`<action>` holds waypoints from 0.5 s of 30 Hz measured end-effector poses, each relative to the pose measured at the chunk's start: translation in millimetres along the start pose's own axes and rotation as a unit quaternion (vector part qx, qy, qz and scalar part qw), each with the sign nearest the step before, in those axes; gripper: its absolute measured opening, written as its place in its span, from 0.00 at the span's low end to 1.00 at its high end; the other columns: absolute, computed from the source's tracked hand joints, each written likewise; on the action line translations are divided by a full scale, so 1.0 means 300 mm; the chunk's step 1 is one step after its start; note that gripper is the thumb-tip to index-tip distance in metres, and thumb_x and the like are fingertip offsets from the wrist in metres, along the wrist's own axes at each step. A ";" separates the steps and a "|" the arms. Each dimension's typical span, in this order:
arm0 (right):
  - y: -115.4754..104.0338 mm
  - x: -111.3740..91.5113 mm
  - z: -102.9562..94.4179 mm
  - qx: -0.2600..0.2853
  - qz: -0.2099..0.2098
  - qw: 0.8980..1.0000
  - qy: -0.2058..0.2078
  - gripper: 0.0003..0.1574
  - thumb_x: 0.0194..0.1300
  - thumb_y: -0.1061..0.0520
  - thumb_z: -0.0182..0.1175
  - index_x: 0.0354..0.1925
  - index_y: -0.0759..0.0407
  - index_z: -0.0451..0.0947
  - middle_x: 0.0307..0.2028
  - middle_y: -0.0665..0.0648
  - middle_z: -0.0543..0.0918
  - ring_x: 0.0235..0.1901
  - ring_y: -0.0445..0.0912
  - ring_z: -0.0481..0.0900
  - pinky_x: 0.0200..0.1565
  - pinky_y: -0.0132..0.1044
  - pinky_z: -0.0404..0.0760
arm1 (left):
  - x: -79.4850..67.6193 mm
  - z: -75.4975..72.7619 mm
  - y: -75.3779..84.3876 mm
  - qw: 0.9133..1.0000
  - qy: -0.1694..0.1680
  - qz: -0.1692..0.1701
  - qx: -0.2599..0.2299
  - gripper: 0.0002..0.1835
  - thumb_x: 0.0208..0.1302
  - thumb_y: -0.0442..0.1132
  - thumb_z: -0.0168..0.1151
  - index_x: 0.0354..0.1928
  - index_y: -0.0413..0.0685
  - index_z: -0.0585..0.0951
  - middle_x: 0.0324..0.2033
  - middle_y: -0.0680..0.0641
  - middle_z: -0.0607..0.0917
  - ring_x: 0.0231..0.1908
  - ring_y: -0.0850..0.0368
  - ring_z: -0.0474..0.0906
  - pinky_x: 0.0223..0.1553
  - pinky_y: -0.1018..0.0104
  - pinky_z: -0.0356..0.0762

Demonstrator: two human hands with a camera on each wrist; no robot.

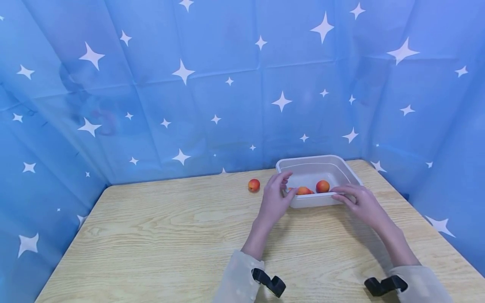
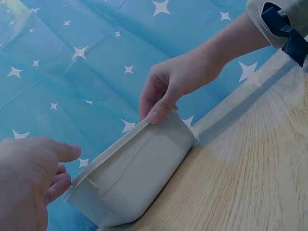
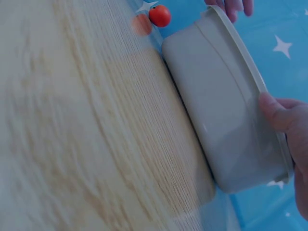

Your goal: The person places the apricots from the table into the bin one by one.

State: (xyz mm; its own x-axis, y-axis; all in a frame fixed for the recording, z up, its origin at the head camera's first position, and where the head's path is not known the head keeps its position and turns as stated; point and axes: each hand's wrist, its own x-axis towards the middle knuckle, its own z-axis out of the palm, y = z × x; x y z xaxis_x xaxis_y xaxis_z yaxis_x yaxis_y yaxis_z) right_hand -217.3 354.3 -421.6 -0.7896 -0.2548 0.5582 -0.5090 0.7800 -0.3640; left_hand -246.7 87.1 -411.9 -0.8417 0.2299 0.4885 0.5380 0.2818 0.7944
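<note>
A light grey plastic tub (image 1: 316, 200) stands at the table's far right, with several small red-orange fruits inside. One fruit (image 1: 323, 186) sits apart from the others, while another (image 1: 303, 190) is near the front wall, partly hidden by it. My right hand (image 1: 358, 202) pinches the tub's front rim, thumb outside and fingers over the inner side, as the right wrist view also shows. At the left end, my left hand (image 1: 275, 198) hovers by the rim with thumb and index finger spread and no fruit between them. Its fingertips (image 2: 62, 185) are right at the rim.
A single red-yellow fruit (image 1: 254, 185) lies on the wooden table (image 1: 159, 235), left of the tub. Behind the table's back edge hangs a blue curtain (image 1: 227, 105) with white stars, which also runs along both sides. Black straps (image 1: 269, 282) sit on both sleeves.
</note>
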 end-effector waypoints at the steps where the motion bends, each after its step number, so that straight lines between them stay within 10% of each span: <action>1: 0.000 0.001 -0.001 0.001 -0.001 1.000 0.000 0.12 0.59 0.65 0.72 0.44 0.59 0.88 0.38 0.53 0.89 0.41 0.48 0.83 0.48 0.18 0.69 | 0.000 -0.001 0.001 1.000 0.000 -0.003 -0.001 0.24 0.66 0.34 0.68 0.64 0.46 0.77 0.54 0.46 0.80 0.50 0.55 0.79 0.52 0.71 0.79; 15: -0.007 -0.002 -0.002 -0.002 0.014 1.000 -0.008 0.14 0.59 0.66 0.72 0.45 0.60 0.88 0.39 0.55 0.89 0.42 0.50 0.83 0.48 0.16 0.68 | 0.012 -0.028 -0.022 1.000 0.010 -0.011 -0.018 0.22 0.67 0.34 0.67 0.62 0.44 0.78 0.56 0.42 0.79 0.50 0.46 0.79 0.52 0.56 0.82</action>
State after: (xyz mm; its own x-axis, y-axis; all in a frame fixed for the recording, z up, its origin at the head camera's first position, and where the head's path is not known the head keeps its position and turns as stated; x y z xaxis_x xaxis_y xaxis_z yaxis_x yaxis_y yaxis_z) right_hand -215.5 353.1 -420.6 -0.8085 -0.2415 0.5366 -0.4854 0.7892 -0.3763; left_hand -253.6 78.3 -412.3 -0.8543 0.2043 0.4779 0.5177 0.2530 0.8173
